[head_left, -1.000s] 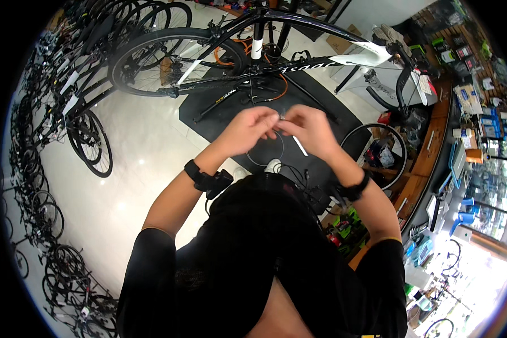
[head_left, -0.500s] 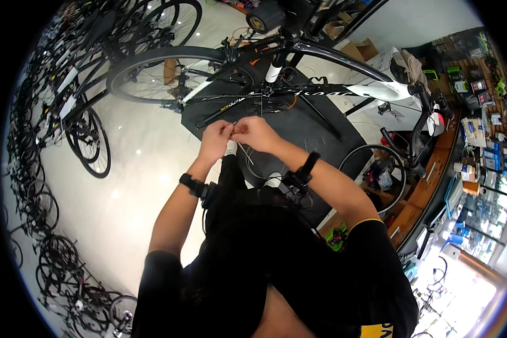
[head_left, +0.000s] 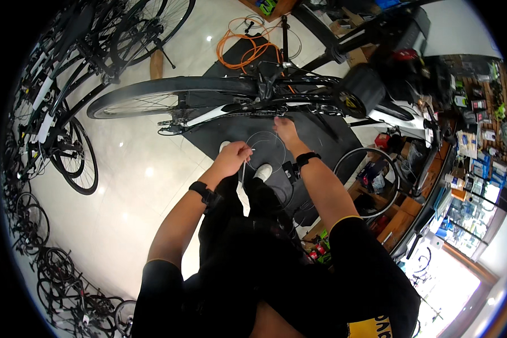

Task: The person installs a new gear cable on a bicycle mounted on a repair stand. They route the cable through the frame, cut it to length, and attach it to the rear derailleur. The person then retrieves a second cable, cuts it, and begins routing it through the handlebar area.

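Observation:
My left hand is closed in a pinch on a thin pale cable. A short light end sticks out past the fingertips and a length hangs below them. Thin loops of the cable curve over the dark mat between my hands. My right hand is raised to the underside of a black and white bicycle, its fingers pinched together close to the frame behind the chainring area. Whatever those fingers hold is too small to make out. The bicycle's rear wheel points left.
Under the bicycle lies a dark mat; an orange hose is coiled beyond it. A loose wheel leans by a wooden bench at right. Rows of bicycles line the left side. My white shoe is on the mat.
My hands were together at the cable; now they are apart, the right one up at the bicycle and the left lower. The view has shifted, showing more of the orange hose.

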